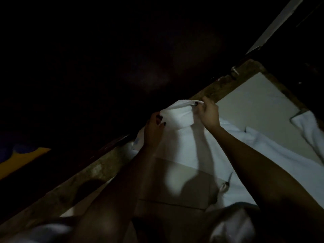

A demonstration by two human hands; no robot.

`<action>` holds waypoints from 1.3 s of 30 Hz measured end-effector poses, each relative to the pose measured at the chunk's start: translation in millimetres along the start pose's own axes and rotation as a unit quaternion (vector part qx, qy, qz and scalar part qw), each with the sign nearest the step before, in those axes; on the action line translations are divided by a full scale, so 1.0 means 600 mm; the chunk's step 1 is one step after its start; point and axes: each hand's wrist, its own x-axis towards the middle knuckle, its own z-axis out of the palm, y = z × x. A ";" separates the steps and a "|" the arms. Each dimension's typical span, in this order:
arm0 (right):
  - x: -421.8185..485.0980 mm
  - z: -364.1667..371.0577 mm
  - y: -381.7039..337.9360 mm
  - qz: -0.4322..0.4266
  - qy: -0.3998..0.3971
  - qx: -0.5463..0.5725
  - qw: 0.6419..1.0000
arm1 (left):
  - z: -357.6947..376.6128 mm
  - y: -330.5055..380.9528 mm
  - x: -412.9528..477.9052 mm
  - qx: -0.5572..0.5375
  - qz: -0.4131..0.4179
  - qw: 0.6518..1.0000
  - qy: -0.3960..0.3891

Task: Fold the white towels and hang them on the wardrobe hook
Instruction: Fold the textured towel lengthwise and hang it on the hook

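Nearest me, both bare forearms reach up and away, dark in the poor light and covering much of the lower scene. At their ends the hands meet on the white towel [177, 118]. The left hand [154, 128] has its dark-nailed fingers curled into the towel's left edge. The right hand [209, 114] pinches the top right corner, and a dark nail shows over the fold.

The towel is bunched into a rounded, thick roll at the top. Below that it hangs in long soft folds between the two arms, bright where light catches it and grey in the shadows. Its top sits right at the lower edge of a rough wooden rail [226, 86] that runs diagonally across the view. I cannot tell whether it is caught on anything there.

To the right of the towel, partly behind the right forearm, more white cloth [266, 155] lies spread out, with a small metal piece [226, 185] on it, too dim to make out. Another white piece [306, 128] shows at the far right edge.

Beyond the rail on the right is a pale flat panel [259, 106], and a dull metal fitting [235, 71] sits on the rail higher up. Above and to the left of the rail nearly everything is black, except a yellow patch [19, 160] low on the left and a pale strip [278, 23] slanting across the top right corner.
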 end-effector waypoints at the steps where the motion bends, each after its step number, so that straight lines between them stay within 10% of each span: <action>1: -0.008 -0.042 -0.020 0.023 0.008 0.024 0.999 | -0.008 0.031 -0.010 -0.019 -0.004 1.000 -0.009; 10: -0.139 -0.459 -0.265 0.139 0.004 0.041 0.989 | -0.145 0.460 -0.209 -0.044 0.031 0.996 -0.075; 16: -0.244 -0.729 -0.501 0.110 0.047 0.091 0.989 | -0.259 0.778 -0.373 -0.049 0.122 0.984 -0.116; 24: -0.290 -1.018 -0.834 -0.042 -0.116 0.143 0.982 | -0.460 1.174 -0.513 -0.110 0.235 0.948 -0.184; 39: -0.369 -1.104 -1.186 -0.151 -0.055 0.200 0.967 | -0.769 1.396 -0.634 -0.053 0.387 0.890 -0.233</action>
